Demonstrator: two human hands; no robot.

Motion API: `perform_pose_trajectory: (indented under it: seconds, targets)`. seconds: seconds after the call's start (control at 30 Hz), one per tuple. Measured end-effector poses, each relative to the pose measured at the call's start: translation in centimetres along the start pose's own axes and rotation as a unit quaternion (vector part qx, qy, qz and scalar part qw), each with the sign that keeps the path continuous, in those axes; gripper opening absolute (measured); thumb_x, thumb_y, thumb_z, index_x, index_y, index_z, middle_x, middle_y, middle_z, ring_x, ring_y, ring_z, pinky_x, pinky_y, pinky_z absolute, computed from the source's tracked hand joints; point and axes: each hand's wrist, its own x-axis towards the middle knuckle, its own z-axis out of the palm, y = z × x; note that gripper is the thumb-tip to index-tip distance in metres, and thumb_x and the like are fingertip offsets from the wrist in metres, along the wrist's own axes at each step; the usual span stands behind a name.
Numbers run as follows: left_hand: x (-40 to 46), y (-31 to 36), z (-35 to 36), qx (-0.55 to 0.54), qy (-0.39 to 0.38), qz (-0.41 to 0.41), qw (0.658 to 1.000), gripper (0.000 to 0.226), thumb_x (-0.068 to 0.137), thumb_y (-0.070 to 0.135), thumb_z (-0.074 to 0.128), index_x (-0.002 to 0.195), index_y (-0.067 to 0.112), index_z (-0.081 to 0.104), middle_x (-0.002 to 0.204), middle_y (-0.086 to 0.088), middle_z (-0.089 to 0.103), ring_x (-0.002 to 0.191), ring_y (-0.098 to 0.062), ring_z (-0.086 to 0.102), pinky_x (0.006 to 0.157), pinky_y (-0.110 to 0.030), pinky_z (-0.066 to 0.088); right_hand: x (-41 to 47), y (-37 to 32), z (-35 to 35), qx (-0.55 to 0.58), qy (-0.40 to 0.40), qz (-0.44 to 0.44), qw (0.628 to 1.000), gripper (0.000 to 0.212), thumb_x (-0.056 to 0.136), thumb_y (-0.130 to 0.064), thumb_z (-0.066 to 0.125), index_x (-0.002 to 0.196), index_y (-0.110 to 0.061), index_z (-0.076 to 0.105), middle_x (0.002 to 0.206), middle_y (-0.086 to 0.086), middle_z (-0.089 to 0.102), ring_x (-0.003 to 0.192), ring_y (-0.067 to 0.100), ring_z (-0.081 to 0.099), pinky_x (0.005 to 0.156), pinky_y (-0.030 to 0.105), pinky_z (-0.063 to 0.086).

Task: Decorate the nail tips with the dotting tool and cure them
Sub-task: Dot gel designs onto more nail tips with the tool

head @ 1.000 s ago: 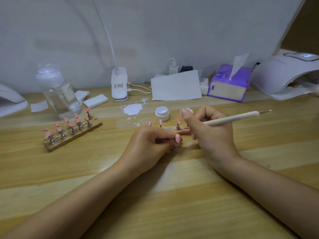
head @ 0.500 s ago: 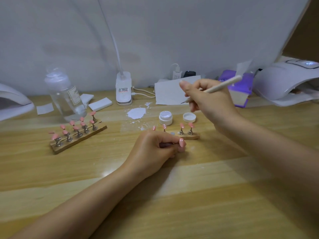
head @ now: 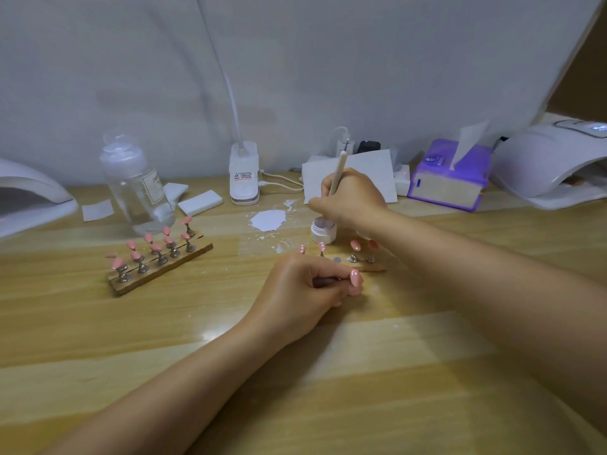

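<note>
Pink tip (head: 356,278) with white dots, centre frame, pinched in left hand (head: 305,290). Right hand (head: 353,200) clamped on dotting tool (head: 336,175), end in jar (head: 323,228). Decorating midway; rack (head: 157,257) left-centre plain; lamp (head: 551,165) upper right, curing pending.

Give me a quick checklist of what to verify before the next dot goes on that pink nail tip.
1. Dotting tool held firmly by right hand: ok.
2. Tool's lower end down in the open white jar: ok.
3. Gel actually picked up on the tool's end: cannot tell, the end is hidden in the jar.
4. Nail tip pinched in the left hand, facing up: ok; white dots show on it.
5. Lamp on the right powered: ok, its display glows.
6. Table near the jar clean: not ok, white spill beside it.
</note>
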Motion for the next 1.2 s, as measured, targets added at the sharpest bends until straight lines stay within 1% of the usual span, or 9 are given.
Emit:
perform_pose_trajectory:
  seconds: [0.07,0.2,0.37,0.5,0.6,0.73,0.9,1.0,1.2]
  targets:
    - [0.0,0.0,0.0,0.002,-0.002,0.0,1.0,0.009,0.081,0.01,0.067,0.078,0.015,0.074,0.077,-0.008,0.072,0.071,-0.016,0.062,0.07,-0.031,0.053,0.0,0.1,0.0,0.002,0.008,0.002,1.0,0.03,0.077,-0.023,0.063,0.059,-0.021,0.039,0.056,-0.006,0.052,0.071,0.014,0.064,0.063,0.028,0.044]
    - [0.0,-0.2,0.0,0.004,0.0,0.002,1.0,0.013,0.081,0.01,0.067,0.073,0.018,0.072,0.076,-0.003,0.073,0.072,-0.018,0.064,0.069,-0.03,0.053,-0.3,0.0,-0.2,-0.018,0.044,-0.019,0.999,0.032,0.076,-0.021,0.062,0.053,-0.02,0.04,0.053,-0.007,0.044,0.056,0.01,0.043,0.051,0.025,0.032]
    - [0.1,-0.2,-0.1,0.0,-0.001,-0.004,1.0,0.015,0.08,0.011,0.068,0.072,0.023,0.072,0.077,-0.002,0.073,0.071,-0.015,0.063,0.07,-0.03,0.053,-2.3,-0.7,-2.2,0.204,0.128,-0.049,0.969,0.04,0.084,-0.026,0.063,0.05,-0.016,0.043,0.034,-0.011,0.048,0.047,0.006,0.052,0.052,0.016,0.041]
    - [0.2,-0.1,-0.1,0.006,-0.001,0.0,1.0,0.019,0.079,0.009,0.068,0.077,0.027,0.07,0.077,-0.009,0.071,0.071,-0.01,0.06,0.073,-0.038,0.052,-7.1,-0.4,-3.1,0.301,0.085,-0.063,0.948,0.035,0.083,-0.038,0.063,0.059,-0.014,0.054,0.041,-0.004,0.057,0.035,0.003,0.047,0.04,0.013,0.038]
    - [0.2,-0.2,-0.1,0.022,-0.003,0.001,1.0,0.015,0.08,0.01,0.068,0.074,0.023,0.071,0.075,-0.008,0.072,0.07,-0.011,0.06,0.077,-0.035,0.052,-9.9,0.4,-3.1,0.358,0.075,-0.046,0.93,0.032,0.068,-0.043,0.066,0.057,-0.015,0.056,0.046,-0.001,0.06,0.04,0.003,0.049,0.044,0.013,0.04]
    - [0.2,-0.1,-0.1,0.029,-0.005,0.004,1.0,0.014,0.08,0.012,0.067,0.073,0.023,0.072,0.074,-0.004,0.072,0.068,-0.01,0.06,0.069,-0.031,0.053,-11.0,1.3,-2.3,0.4,0.105,-0.008,0.911,0.038,0.055,-0.038,0.073,0.053,-0.011,0.046,0.044,-0.003,0.051,0.044,0.006,0.052,0.048,0.019,0.046]
    - [0.2,0.1,-0.1,0.034,-0.004,0.015,0.999,0.02,0.08,0.013,0.068,0.075,0.032,0.073,0.074,-0.008,0.072,0.066,-0.008,0.057,0.067,-0.035,0.052,-10.9,1.7,-1.2,0.396,0.107,-0.004,0.912,0.041,0.076,-0.004,0.07,0.051,-0.006,0.036,0.045,0.006,0.03,0.038,0.008,0.046,0.049,0.023,0.048]
    - [0.2,0.1,-0.1,0.038,0.0,0.013,0.999,0.02,0.08,0.011,0.068,0.076,0.03,0.073,0.074,-0.003,0.072,0.063,-0.004,0.055,0.065,-0.035,0.052,-10.9,1.8,-1.2,0.41,0.089,-0.011,0.907,0.04,0.077,0.01,0.06,0.051,-0.005,0.034,0.042,0.003,0.029,0.033,0.005,0.047,0.041,0.018,0.046]
    - [0.2,0.2,-0.1,0.04,0.0,0.019,0.999,0.022,0.079,0.009,0.068,0.078,0.03,0.073,0.074,0.002,0.072,0.064,-0.002,0.056,0.065,-0.027,0.052,-11.0,1.8,-1.1,0.405,0.074,-0.037,0.91,0.042,0.077,0.015,0.054,0.05,-0.009,0.032,0.031,-0.009,0.038,0.032,0.002,0.047,0.044,0.013,0.046]
